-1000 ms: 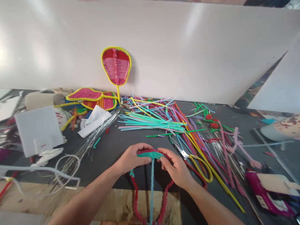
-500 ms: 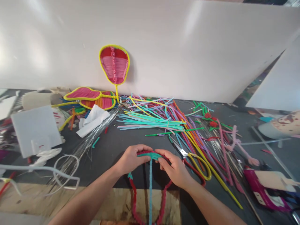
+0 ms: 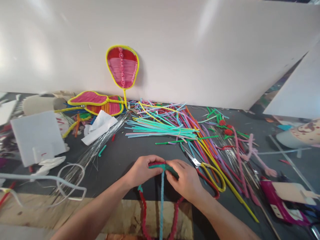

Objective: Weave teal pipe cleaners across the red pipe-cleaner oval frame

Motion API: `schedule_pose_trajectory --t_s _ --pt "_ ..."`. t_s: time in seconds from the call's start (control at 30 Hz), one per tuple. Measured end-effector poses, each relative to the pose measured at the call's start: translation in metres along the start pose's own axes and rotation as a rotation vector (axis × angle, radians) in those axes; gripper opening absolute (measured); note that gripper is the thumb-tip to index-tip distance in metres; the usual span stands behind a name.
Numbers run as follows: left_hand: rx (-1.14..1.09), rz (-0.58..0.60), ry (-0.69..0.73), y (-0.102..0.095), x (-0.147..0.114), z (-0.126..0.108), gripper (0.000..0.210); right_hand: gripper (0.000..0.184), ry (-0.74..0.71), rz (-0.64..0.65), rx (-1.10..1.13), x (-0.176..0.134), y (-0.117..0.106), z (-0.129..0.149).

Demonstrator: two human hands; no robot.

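Both hands grip a pipe cleaner frame (image 3: 163,193) over the near edge of the table. Its outline is red and pink, its top is covered with teal-green strands, and a light blue stem runs down the middle. My left hand (image 3: 145,170) pinches the top left of the arch between thumb and fingers. On the other side of the stem, my right hand (image 3: 184,178) is closed round the arch, its fingers hiding part of the green strands. The frame's lower end runs out of view. Yellow-handled scissors (image 3: 210,170) lie right of my right hand.
A bundle of teal pipe cleaners (image 3: 162,129) lies ahead among many coloured ones. Finished-looking pink and yellow paddle shapes (image 3: 122,66) stand at the back left against a white board (image 3: 175,50). Thin wires (image 3: 100,140) lie left; a purple tool (image 3: 282,203) and paper cup (image 3: 300,133) right.
My right hand has turned over the arch, its fingers now curled further round the green strands. The frame and my left hand have shifted slightly right.
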State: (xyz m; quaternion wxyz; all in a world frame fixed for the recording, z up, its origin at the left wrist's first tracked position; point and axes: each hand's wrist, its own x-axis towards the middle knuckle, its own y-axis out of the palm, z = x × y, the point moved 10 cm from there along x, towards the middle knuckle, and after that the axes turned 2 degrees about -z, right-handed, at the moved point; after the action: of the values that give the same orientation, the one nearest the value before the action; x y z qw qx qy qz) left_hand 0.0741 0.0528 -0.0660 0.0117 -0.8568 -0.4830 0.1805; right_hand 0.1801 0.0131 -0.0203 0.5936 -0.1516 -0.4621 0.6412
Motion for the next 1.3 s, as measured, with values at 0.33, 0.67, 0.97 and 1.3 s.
schedule_pose_trajectory --t_s 0.33,0.67,0.97,1.3 --pt "-0.052 -0.007 -0.015 0.0 0.0 0.003 0.027 0.017 -0.017 -0.038 0.052 0.001 -0.003 0.002" --pt "-0.073 0.004 -0.005 0.003 0.002 0.007 0.027 0.016 -0.068 -0.017 -0.056 0.002 0.0 0.006" --pt "-0.111 0.024 -0.026 0.003 0.002 0.003 0.029 0.024 0.057 -0.004 0.122 0.0 0.0 -0.007" --pt "-0.237 0.182 -0.154 -0.009 -0.003 0.006 0.033 0.035 0.511 -0.074 0.584 -0.008 -0.012 -0.057"
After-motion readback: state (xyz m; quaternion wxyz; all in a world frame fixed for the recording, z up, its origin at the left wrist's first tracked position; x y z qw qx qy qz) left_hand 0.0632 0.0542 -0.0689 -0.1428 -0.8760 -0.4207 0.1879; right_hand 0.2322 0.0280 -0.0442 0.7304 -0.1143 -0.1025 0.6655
